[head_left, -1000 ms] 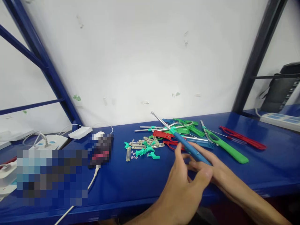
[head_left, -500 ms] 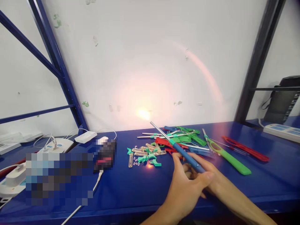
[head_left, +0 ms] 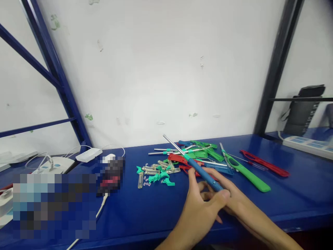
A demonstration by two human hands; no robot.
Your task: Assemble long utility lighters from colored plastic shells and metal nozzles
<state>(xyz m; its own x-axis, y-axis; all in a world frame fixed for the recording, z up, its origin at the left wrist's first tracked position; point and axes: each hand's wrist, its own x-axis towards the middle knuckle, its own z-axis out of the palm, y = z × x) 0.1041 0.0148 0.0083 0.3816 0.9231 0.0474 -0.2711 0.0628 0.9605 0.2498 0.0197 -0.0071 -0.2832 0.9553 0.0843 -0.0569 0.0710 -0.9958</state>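
Blue lighter (head_left: 204, 173): I am holding it above the table (head_left: 130, 222), its metal tube (head_left: 173, 145) slanting up and leftward toward the pale wall (head_left: 145, 69), with a teal collar (head_left: 185, 157) joining tube to handle.
Left hand (head_left: 201, 208): it is grasping the handle from the left, the forefinger resting along the side and the thumb lying over the rear end.
Right hand (head_left: 231, 194): it is gripping the same handle from the right and from beneath; what its fingertips are pressing is staying hidden, so I cannot tell whether the trigger is being squeezed.
Flame: 0.5 s ago it was flaring off the tip and throwing a pinkish glow over the wall; now 0 flames are showing and the wall is looking evenly pale again.
Meaning: in my judgement the lighter is proving able to catch and go out, while my 2 hands are keeping nearly the same pose around it.
Pile behind the tube: a red shell (head_left: 179, 159), green shells (head_left: 200, 154) and a see-through blue shell (head_left: 221, 169) are lying jumbled together.
Loose bits: clear reservoirs (head_left: 140, 180) and teal pieces (head_left: 154, 178) are lying to the left of the handle.
Right side: a green lighter (head_left: 253, 178) is lying near my right hand, and a long red shell half (head_left: 275, 168) is resting beyond it.
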